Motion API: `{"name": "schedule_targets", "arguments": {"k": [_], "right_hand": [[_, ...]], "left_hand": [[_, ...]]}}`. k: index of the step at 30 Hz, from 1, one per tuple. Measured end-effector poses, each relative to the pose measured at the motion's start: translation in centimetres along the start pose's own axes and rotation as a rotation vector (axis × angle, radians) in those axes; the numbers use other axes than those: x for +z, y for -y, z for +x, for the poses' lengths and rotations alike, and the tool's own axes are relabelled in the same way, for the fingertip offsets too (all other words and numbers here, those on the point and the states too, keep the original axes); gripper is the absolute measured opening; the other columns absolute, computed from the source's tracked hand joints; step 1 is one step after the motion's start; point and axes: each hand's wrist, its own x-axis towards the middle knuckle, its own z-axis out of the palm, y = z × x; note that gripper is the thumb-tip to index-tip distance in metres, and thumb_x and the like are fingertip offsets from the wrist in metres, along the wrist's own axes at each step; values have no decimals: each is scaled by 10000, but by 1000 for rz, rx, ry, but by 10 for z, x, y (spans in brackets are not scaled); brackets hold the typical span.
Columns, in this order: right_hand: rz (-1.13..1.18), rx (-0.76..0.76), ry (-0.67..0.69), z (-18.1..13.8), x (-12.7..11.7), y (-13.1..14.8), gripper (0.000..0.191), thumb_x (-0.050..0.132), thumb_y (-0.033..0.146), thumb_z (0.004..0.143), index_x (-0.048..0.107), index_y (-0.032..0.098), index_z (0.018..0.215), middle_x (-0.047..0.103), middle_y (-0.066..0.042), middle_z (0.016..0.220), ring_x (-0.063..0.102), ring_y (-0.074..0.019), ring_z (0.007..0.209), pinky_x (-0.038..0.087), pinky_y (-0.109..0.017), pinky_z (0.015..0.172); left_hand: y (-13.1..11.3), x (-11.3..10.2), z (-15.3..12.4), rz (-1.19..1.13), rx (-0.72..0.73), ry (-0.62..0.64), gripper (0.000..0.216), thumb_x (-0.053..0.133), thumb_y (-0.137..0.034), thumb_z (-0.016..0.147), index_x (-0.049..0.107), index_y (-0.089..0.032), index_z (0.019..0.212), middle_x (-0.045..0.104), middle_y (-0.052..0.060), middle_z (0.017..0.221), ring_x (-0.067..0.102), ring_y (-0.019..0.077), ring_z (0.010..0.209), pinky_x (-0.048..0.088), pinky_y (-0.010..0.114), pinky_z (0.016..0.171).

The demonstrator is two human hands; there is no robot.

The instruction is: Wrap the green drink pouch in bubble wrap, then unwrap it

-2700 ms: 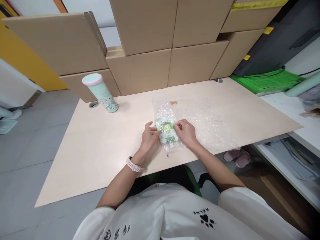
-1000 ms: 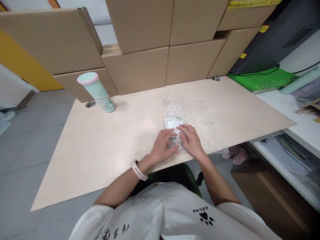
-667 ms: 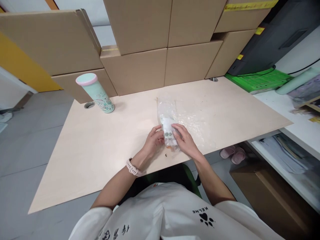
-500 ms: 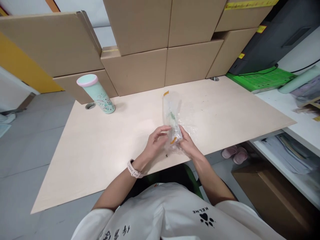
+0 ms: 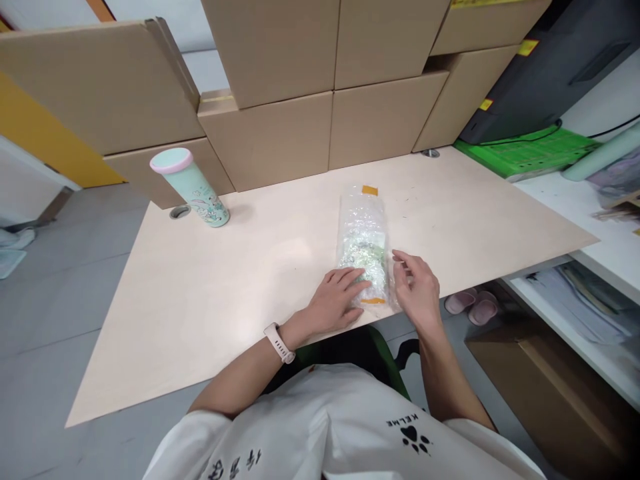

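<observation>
A flat packet in clear bubble wrap (image 5: pixel 363 217) lies on the table near its front edge, with something whitish and green showing through the plastic. A strip of orange tape is stuck at each end of the packet. My left hand (image 5: pixel 336 300), a pale watch on its wrist, rests flat over the packet's lower left part, fingers spread. At the packet's right edge is my right hand (image 5: pixel 419 287), its fingers loosely bent and apart, close to the loose plastic there. Whether its fingertips touch that plastic is hard to see.
A mint-green tumbler (image 5: pixel 195 190) with a pink rim stands at the table's left rear. Cardboard boxes (image 5: pixel 280 143) are stacked along the back. At the right are a green crate (image 5: pixel 530 155) and a white shelf (image 5: pixel 560 217). Pink slippers (image 5: pixel 473 305) lie on the floor.
The packet, held up on its side between both hands before, now lies flat on the table and farther right. My left hand has spread over it; my right hand has moved right, off its side.
</observation>
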Motion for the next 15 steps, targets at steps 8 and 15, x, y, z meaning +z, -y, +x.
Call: {"name": "schedule_targets", "arguments": {"k": [8, 15], "right_hand": [[-104, -279, 441, 8, 28, -2, 501, 275, 432, 1066, 358, 373, 1556, 262, 11, 1671, 160, -266, 1564, 224, -578, 1229], [-69, -249, 484, 6, 30, -12, 550, 254, 494, 1063, 265, 352, 1594, 138, 22, 1700, 60, -252, 1576, 225, -546, 1245]], "left_hand": [[1, 7, -1, -68, -5, 7, 631, 695, -403, 827, 528, -250, 1416, 467, 150, 1532, 347, 362, 1459, 230, 599, 1195], [4, -11, 2, -626, -494, -420, 490, 682, -313, 871, 569, -220, 1339, 525, 156, 1462, 527, 280, 1314, 401, 496, 1116]]}}
